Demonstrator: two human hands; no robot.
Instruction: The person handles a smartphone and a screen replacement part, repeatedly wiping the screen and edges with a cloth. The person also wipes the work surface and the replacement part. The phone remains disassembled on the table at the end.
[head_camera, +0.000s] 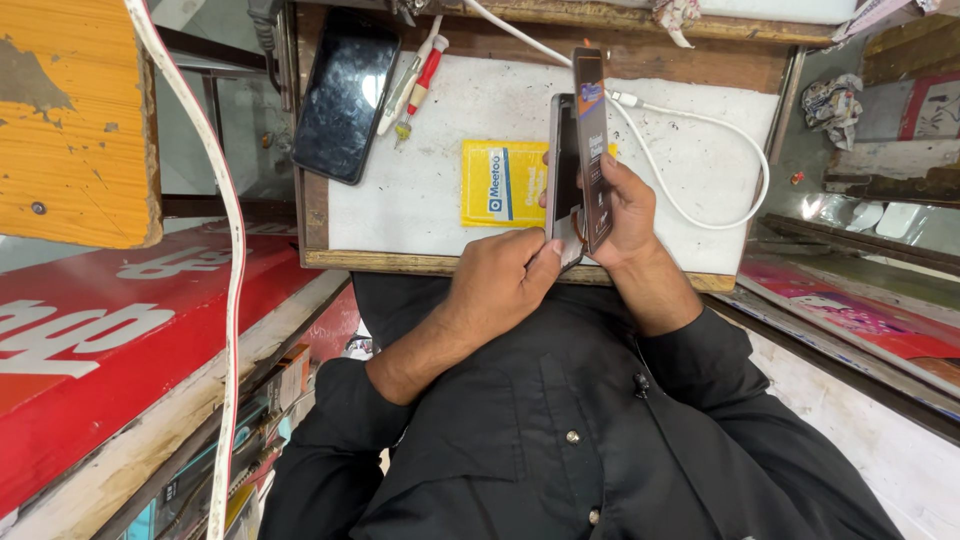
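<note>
Head view shows a dark phone (345, 95) lying on the white worktop (420, 200) at our left, with a yellow packet (503, 183) beside it. Our left hand (500, 280) pinches the lower edge of an upright phone (563, 180), while our right hand (625, 215) grips it together with its back cover (592, 140), above the worktop's front edge.

The phone (563, 180) shows glossy glass with a smooth back cover (592, 140); the surface (420, 190) is matt white, edged in rough worn wood; the yellow packet (500, 183) looks glossy plastic.
</note>
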